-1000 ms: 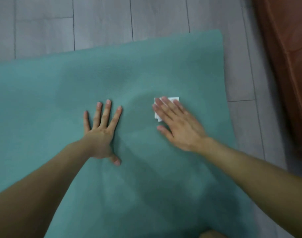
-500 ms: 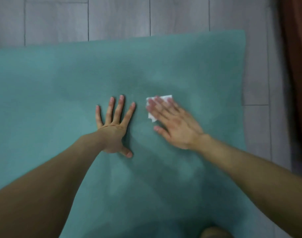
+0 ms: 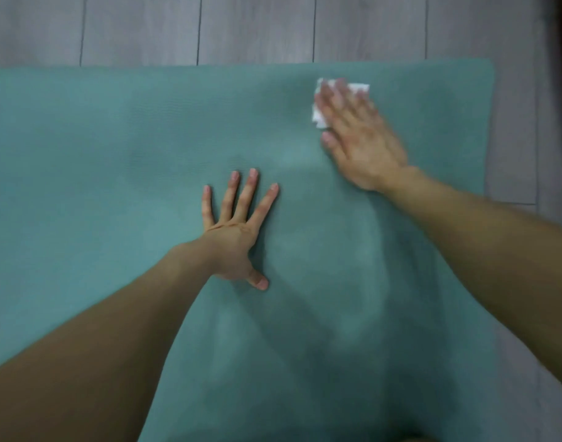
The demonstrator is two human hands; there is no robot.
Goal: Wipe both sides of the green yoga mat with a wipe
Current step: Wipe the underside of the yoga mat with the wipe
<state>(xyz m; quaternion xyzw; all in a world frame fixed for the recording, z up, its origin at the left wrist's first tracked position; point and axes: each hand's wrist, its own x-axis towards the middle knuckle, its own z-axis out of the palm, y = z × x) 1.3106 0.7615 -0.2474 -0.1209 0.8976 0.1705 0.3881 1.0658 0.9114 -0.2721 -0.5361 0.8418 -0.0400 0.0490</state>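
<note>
Green yoga mat [image 3: 113,154] lies flat on the grey plank floor [image 3: 257,27], thin, matte, finely ribbed foam; its long axis seems to run left-right and it goes out of view on your left. The folded white wipe [image 3: 318,116] sits near the far right corner, pressed under the straight fingers of your right hand [image 3: 359,145], which is blurred. Your left hand [image 3: 235,237] is splayed flat mid-mat holding nothing, so the next stroke probably falls to the right hand, going leftward.
</note>
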